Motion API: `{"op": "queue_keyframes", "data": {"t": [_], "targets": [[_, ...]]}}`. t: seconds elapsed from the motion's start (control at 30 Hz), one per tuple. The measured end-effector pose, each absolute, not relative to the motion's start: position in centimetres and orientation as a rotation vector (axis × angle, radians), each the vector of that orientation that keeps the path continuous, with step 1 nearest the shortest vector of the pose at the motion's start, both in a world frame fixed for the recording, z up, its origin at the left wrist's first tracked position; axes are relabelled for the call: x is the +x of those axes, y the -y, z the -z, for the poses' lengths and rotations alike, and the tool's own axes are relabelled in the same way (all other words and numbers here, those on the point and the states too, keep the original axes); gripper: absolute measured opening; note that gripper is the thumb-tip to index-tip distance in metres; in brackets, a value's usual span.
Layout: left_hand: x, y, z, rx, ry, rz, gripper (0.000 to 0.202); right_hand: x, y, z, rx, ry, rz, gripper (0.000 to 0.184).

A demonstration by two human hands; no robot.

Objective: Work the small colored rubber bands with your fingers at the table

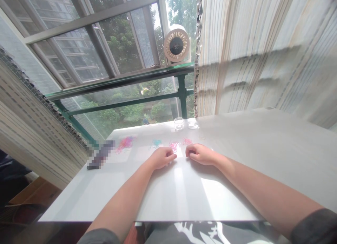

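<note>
On the white table my left hand rests with its fingers curled in, just in front of a small pink pile of thin bits. Facing it across a narrow gap, my right hand also lies with curled fingers, near another pale pink pile. I see nothing held in either hand. A teal pile lies behind my left hand, and a larger pink, orange and purple pile is farther left. The pieces are too small to name for certain; they look like thin loops or strands.
A clear round cup and a low clear dish stand at the table's back edge. A blurred dark object lies at the left edge. Beyond are a green railing, a round white fan and a striped curtain.
</note>
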State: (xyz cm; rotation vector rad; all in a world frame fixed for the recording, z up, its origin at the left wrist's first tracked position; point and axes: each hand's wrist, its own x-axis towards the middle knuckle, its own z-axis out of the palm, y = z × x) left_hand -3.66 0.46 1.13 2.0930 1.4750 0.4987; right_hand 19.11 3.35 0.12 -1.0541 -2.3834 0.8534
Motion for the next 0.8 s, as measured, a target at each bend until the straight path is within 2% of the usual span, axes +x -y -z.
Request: {"op": "queue_keyframes", "data": {"t": [0.8], "targets": [[-3.68, -0.45, -1.28, 2.082, -1.457, -0.479, 0.032, 19.02, -3.23, -0.34, -1.065, 2.387, -0.843, 0.022]]}}
